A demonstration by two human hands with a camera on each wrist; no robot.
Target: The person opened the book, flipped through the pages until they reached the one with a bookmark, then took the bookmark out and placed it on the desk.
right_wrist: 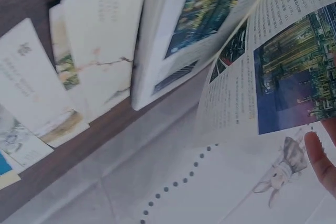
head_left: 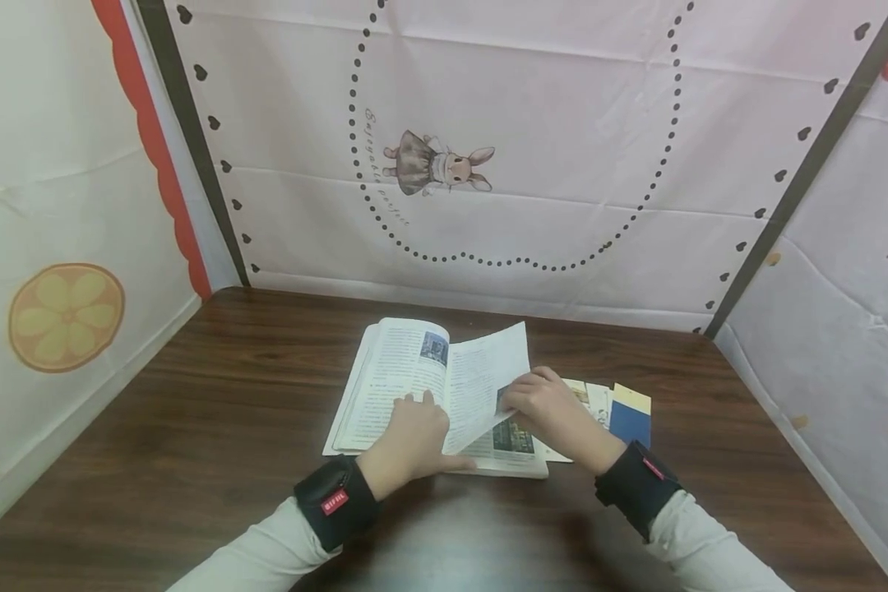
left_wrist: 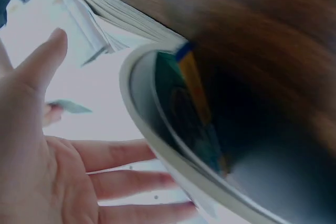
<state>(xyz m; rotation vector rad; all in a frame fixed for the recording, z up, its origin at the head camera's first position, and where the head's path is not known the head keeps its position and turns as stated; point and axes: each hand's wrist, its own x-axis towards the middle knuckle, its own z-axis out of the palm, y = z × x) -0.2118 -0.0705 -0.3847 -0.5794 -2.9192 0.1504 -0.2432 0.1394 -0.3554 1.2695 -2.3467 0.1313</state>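
An open book (head_left: 385,395) with printed text and pictures lies on the table. My left hand (head_left: 410,436) rests on its left-hand pages, thumb stretched toward the centre fold. In the left wrist view, the fingers (left_wrist: 126,182) reach out straight against the curved pages. On the other side, my right hand (head_left: 551,411) pinches the outer edge of a lifted page (head_left: 481,370), which slants above the right half of the book. The right wrist view has this page's picture (right_wrist: 294,72) near the thumb; most of that hand falls outside the view.
Several illustrated cards (right_wrist: 105,45) lie beside the book's right edge, partly behind the right forearm in the head view. A blue and yellow card (head_left: 631,415) is the outermost. Printed cloth walls (head_left: 562,164) surround the dark wooden table (head_left: 266,370) on three sides.
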